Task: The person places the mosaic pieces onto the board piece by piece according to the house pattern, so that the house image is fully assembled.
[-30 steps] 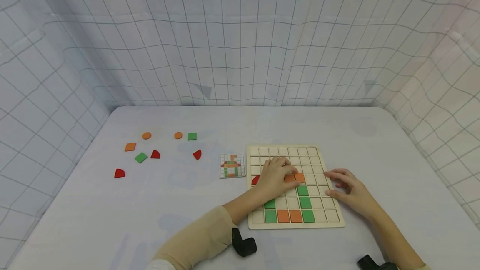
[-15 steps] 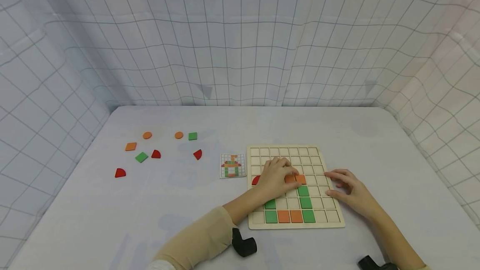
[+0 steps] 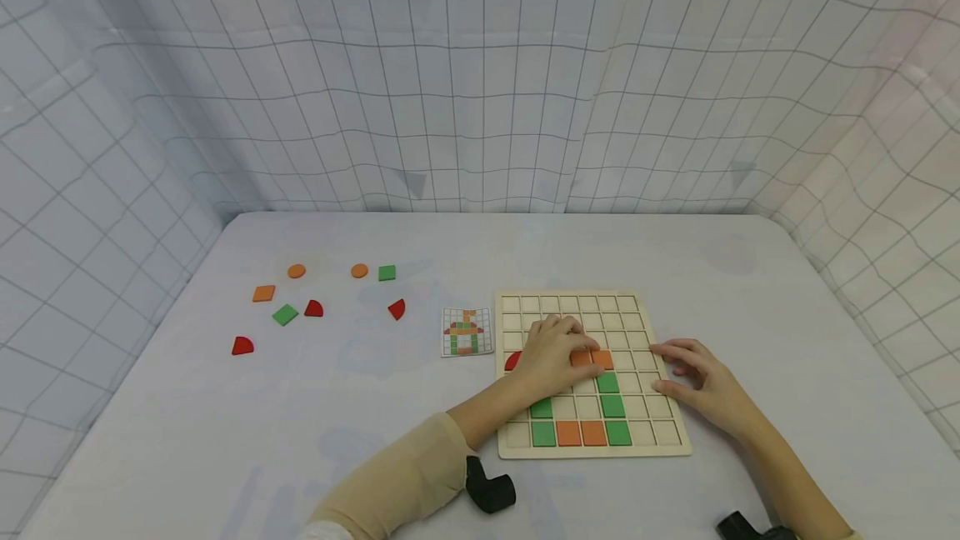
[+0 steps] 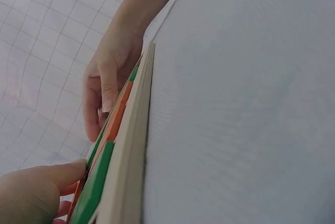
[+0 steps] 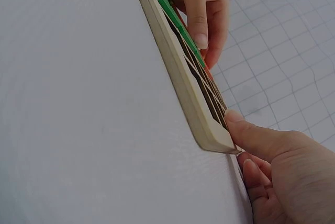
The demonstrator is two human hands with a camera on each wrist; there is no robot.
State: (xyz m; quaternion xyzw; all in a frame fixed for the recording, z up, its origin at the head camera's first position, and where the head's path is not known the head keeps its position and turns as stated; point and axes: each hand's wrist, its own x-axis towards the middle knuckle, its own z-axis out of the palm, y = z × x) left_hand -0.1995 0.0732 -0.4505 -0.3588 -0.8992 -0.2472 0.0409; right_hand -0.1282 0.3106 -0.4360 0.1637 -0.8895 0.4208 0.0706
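A pale wooden grid board point(image 3: 667, 437) lies on the table, bearing green square tiles point(image 3: 612, 406), orange square tiles point(image 3: 602, 360) and a red quarter-circle tile point(image 3: 512, 361). My left hand point(image 3: 551, 357) rests over the board's middle. Its thumb and index finger reach either side of the orange tiles' right end, and the palm hides cells beneath. At the board's right edge is my right hand point(image 3: 701, 377), thumb and index fingertip touching the rim. In the right wrist view, the right thumb point(image 5: 256, 136) lies along the board's top edge near a corner, with the other fingers bent beside it.
A pattern card point(image 3: 467, 332) lies against the board's left side. Farther left are loose pieces: orange discs point(image 3: 359, 271), red quarter circles point(image 3: 397, 309), green squares point(image 3: 285, 315) and an orange square point(image 3: 264, 293). Gridded cloth walls point(image 3: 510, 90) surround the table.
Both hands keep their places on the board. Tiles, card and board appear shifted very slightly right together in the head view; no piece has moved relative to the others.
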